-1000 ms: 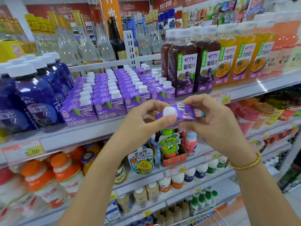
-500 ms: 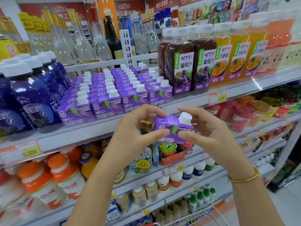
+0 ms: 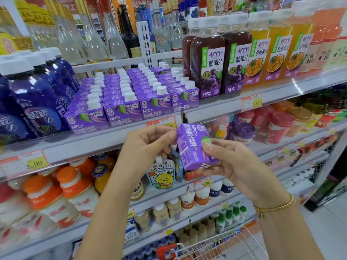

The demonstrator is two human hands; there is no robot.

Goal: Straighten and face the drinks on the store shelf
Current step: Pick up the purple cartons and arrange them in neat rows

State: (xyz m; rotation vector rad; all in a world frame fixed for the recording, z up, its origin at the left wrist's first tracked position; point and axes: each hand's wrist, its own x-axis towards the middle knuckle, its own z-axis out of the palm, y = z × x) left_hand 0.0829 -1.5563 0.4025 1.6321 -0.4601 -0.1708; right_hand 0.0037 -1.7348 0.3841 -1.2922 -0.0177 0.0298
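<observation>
Hands together at centre: left hand (image 3: pixel 148 147) pinches purple carton (image 3: pixel 191 145) at its 9 o'clock edge, right hand (image 3: pixel 232 166) grips it from 4 o'clock. Carton tilted, cap hidden. Both forearms cut off at 6 o'clock. Just above runs shelf lip (image 3: pixel 84 145); carton rows (image 3: pixel 122 107) at 11 o'clock.

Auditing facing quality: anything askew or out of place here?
One purple carton is off the shelf, held between the left hand and right hand, rotated with its print running sideways. The shelved purple cartons stand upright, labels forward. No spill or damage visible.
</observation>
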